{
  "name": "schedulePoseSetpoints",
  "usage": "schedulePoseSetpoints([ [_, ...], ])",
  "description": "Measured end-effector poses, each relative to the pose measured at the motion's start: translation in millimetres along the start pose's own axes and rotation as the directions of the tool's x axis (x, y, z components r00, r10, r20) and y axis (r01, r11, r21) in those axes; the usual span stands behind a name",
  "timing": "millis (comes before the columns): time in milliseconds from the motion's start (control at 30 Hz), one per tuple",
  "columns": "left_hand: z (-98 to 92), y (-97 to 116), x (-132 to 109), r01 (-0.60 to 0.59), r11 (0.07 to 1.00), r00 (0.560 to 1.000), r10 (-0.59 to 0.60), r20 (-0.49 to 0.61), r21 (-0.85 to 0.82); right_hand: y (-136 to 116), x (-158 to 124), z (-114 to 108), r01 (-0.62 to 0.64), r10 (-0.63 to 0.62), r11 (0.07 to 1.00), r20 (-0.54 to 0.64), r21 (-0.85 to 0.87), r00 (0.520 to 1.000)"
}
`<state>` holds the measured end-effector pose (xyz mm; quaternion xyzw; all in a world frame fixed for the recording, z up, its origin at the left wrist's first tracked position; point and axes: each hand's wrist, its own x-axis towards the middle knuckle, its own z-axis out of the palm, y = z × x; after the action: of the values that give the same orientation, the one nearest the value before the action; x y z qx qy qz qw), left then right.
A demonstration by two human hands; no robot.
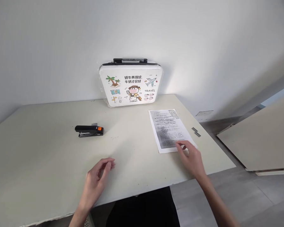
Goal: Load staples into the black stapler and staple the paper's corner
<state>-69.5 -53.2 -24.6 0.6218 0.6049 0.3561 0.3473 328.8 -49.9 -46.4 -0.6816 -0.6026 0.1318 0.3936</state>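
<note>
A stapler (89,130) lies beyond the left hand (98,176), its fingers together and empty, while a printed sheet (166,126) lies flat beneath the right hand (192,158), fingertips bunched, any pinch unclear; light edge handling should prevent creasing.

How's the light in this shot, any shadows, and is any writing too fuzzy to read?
Head view: a soft shadow on the wall, picture-right of the white case; head view: a fainter one on the tabletop near the left hand; head view: "TRAVEL" reads clearly, but the paper's fine print is too small to make out.
</note>
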Motion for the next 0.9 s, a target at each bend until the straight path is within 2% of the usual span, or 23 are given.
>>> schedulePoseSetpoints([
  [100, -0.3, 0.0, -0.2, 0.001, 1.000, 1.000, -0.001, 0.001, -0.005, 12.5, 12.6, -9.2, 0.043, -0.054, 0.993, -0.093, -0.112, 0.994],
  [200, -0.4, 1.5, -0.4, -0.001, 1.000, 1.000, 0.001, -0.001, -0.001, 22.0, 19.9, -14.4, 0.049, -0.067, 0.983, -0.099, -0.180, 0.993],
  [433, -0.4, 4.7, 0.2, -0.002, 1.000, 1.000, 0.002, -0.004, 0.006, 33.4, 29.3, -9.7, 0.080, -0.063, 0.960, 0.069, -0.270, 0.996],
  [633, 0.3, 3.6, 1.0, 0.006, 1.000, 1.000, -0.006, -0.002, 0.010, 40.7, 52.1, -1.9, 0.114, -0.041, 0.934, 0.215, -0.339, 0.976],
  [900, -0.1, 4.4, 0.2, -0.002, 1.000, 1.000, 0.002, -0.014, 0.011, 54.6, 86.0, 13.6, 0.162, -0.032, 0.885, 0.290, -0.436, 0.957],
])
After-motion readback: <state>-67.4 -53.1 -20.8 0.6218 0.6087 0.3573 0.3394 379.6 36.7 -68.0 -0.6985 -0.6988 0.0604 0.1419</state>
